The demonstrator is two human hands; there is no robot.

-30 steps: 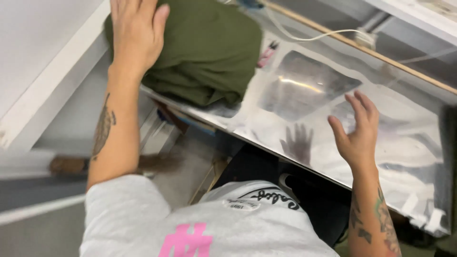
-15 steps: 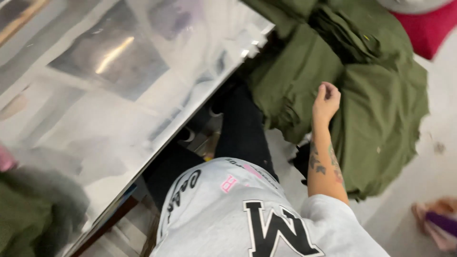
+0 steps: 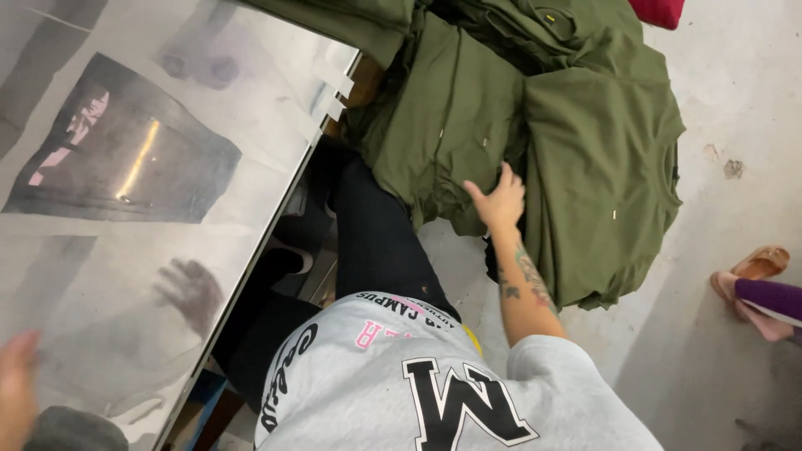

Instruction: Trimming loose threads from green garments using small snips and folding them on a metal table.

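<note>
Several piles of folded olive-green shirts [image 3: 601, 159] lie low on the floor to the right of a shiny metal table [image 3: 125, 250]. My right hand [image 3: 499, 199] reaches down onto them, thumb apart, fingertips tucked into the gap between two piles. Whether it grips any cloth is hidden. My left hand [image 3: 17, 384] shows blurred at the bottom left edge, over the table top beside a dark blurred lump [image 3: 71, 430]. Its reflection in the metal shows spread fingers. My grey sweatshirt and black trousers fill the lower middle.
Another person's sandalled foot [image 3: 756, 266] and purple trouser leg [image 3: 773, 296] stand on the pale concrete floor [image 3: 735, 100] at the right. A red object [image 3: 660, 10] sits at the top edge. Dark rectangular reflections lie on the table top.
The view has swung from the table toward the shirts on the floor. My right hand has moved from the pile's near edge further onto the shirts, into the gap between two piles.
</note>
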